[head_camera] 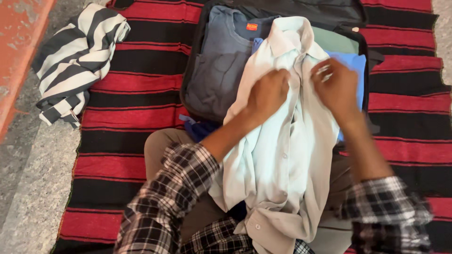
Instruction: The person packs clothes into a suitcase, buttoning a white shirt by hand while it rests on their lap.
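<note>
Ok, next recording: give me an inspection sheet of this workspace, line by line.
Surface: red and black striped mat on a grey stone floor.
Job's things: pale button-up shirt draped from the open dark suitcase down to the person's lap.
Clutter: black and white striped garment bunched on the mat; grey shirt and blue garment in the suitcase.
Hands: left hand and right hand both grip the shirt's front near the collar.
Cables: nothing seen.
Surroundings: orange-red ledge at the left edge.
</note>
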